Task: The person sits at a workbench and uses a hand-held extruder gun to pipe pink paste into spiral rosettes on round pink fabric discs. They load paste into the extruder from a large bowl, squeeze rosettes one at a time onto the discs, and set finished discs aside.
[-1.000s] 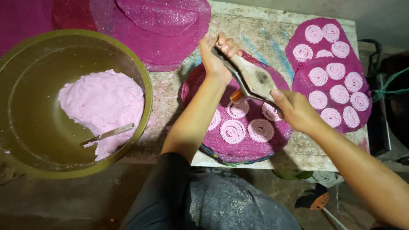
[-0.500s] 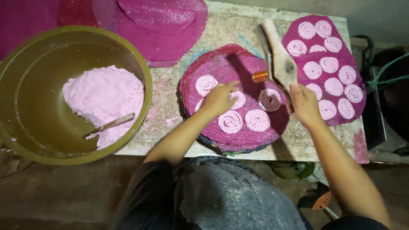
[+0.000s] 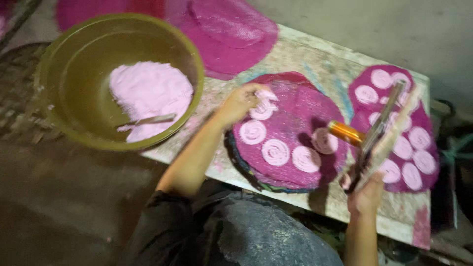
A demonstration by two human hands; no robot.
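Round pink mat [image 3: 290,143], centre of counter [image 3: 315,54], is carrying approx. 5 pale pink dough spirals [image 3: 275,151]; top right area of mat is sitting bare, so fill looks roughly half done (judgement).

Left hand [image 3: 241,101] is resting on the spiral at mat's upper-left edge, fingers curled narrow onto the dough; whether pinching or only pressing, cannot tell.

Right hand [image 3: 367,192] is gripping a hinged press tool [image 3: 382,130] w/ orange barrel [image 3: 346,133], holding it above mat's right edge, not touching dough.

Second mat [image 3: 394,128], just beside on the right, is lying full of spirals: looks complete.

Olive bowl [image 3: 69,59], left, is holding a large dough lump [image 3: 150,96] w/ a metal utensil [image 3: 148,119] in it, so plenty of stock left. More empty mats [image 3: 231,34] are lying behind.
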